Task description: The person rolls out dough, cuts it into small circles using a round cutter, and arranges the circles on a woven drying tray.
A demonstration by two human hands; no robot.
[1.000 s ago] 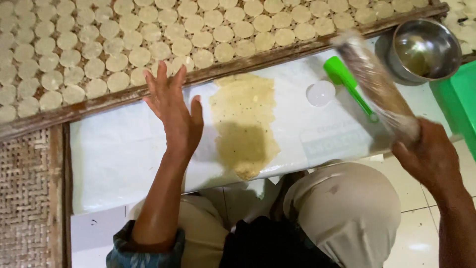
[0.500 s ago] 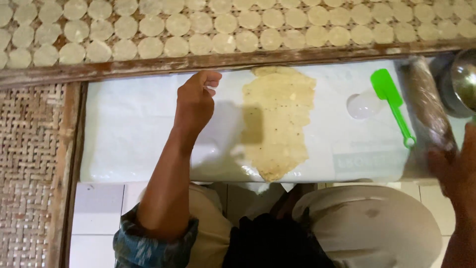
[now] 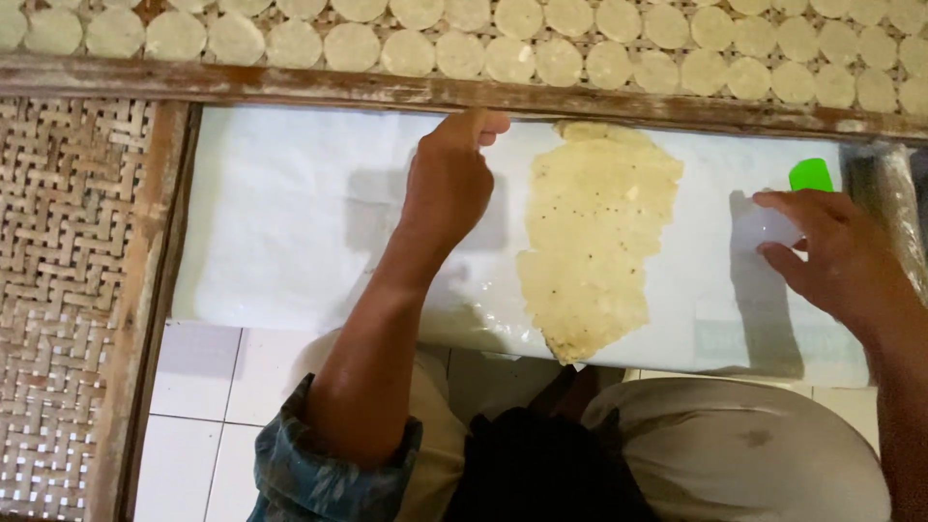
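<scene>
White plastic-covered board (image 3: 290, 242) on tiled floor (image 3: 203, 406) — flat speckled dough sheet (image 3: 594, 242), green scraper (image 3: 810, 175)

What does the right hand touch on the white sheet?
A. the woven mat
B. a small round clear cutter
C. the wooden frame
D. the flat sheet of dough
B: the right hand has its fingers around the small round clear cutter, well apart from the rolled dough.

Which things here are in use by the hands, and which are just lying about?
In use:
left hand at the far edge of the white sheet
right hand on a small clear round cup
flat yellow dough

Lying about:
green scraper
rolling pin
tray of dough rounds
woven mat
</scene>
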